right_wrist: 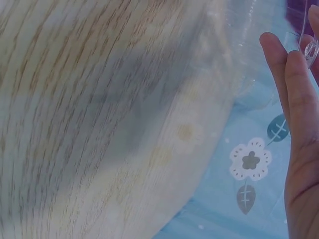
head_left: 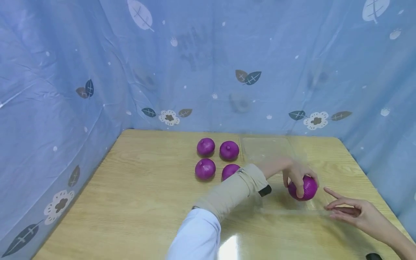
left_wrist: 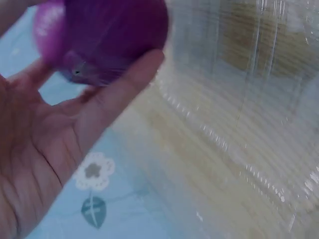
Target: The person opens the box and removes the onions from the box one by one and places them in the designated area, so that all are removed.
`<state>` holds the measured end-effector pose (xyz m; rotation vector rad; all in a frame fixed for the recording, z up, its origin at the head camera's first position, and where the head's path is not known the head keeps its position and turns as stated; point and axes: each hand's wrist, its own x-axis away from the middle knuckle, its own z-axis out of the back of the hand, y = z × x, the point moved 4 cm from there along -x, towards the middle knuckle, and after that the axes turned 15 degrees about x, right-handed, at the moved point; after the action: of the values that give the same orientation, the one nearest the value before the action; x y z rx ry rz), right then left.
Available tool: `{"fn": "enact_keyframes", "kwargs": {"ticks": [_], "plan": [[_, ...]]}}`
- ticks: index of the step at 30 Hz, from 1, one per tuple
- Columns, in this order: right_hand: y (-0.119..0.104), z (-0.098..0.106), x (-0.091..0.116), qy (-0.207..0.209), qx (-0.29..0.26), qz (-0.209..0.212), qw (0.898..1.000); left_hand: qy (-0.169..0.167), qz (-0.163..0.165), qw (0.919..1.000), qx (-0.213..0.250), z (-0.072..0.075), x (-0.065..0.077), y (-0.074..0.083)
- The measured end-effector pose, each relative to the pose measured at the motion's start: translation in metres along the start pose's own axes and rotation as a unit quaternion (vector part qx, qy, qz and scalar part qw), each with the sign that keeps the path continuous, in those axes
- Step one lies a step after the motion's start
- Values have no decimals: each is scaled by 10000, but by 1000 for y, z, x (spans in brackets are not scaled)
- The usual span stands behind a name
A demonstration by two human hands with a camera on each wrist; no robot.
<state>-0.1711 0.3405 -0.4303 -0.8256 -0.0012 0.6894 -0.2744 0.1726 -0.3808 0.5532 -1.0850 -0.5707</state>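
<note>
My left hand (head_left: 295,176) reaches across to the right and grips a purple onion (head_left: 307,188) from above, over a clear plastic box (head_left: 266,146). In the left wrist view, fingers and thumb lie round the onion (left_wrist: 119,37), close beside the box's ribbed wall (left_wrist: 224,144). My right hand (head_left: 360,215) is at the box's right front corner, pinching its clear edge between fingers and thumb. Straight fingers (right_wrist: 294,74) show beside a small clear plastic tab (right_wrist: 311,50) in the right wrist view. The left forearm hides part of the box.
Several more purple onions stand left of the box, among them a back-left one (head_left: 206,147) and a front-left one (head_left: 205,169). Another onion (head_left: 230,170) is partly behind the left sleeve. A blue patterned curtain (head_left: 201,72) borders the wooden table (head_left: 136,202).
</note>
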Motion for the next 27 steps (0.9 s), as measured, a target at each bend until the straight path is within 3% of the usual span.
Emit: {"fn": "enact_keyframes", "kwargs": {"ticks": [3, 6, 9, 13, 16, 21, 27], "plan": [[-1, 2, -4, -53, -21, -8, 10000, -43, -1251, 9908, 518, 13, 19, -4], [-2, 3, -5, -71, 35, -10, 10000, 27, -2412, 9686, 605, 23, 41, -11], [-3, 1, -3, -67, 80, -40, 9999, 148, -3136, 9477, 584, 28, 61, -19], [-2, 0, 4, -5, 67, -176, 9998, 292, -3690, 9256, 790, 28, 83, -27], [-1, 1, 6, 65, 52, -221, 9997, 474, -3956, 9141, 754, 29, 97, -36], [0, 0, 6, 27, -60, -218, 9997, 846, -4090, 9080, 330, 28, 110, -58], [-1, 0, 6, 3, -85, -232, 9997, 1342, -4316, 8904, 544, 22, 119, -81]]}}
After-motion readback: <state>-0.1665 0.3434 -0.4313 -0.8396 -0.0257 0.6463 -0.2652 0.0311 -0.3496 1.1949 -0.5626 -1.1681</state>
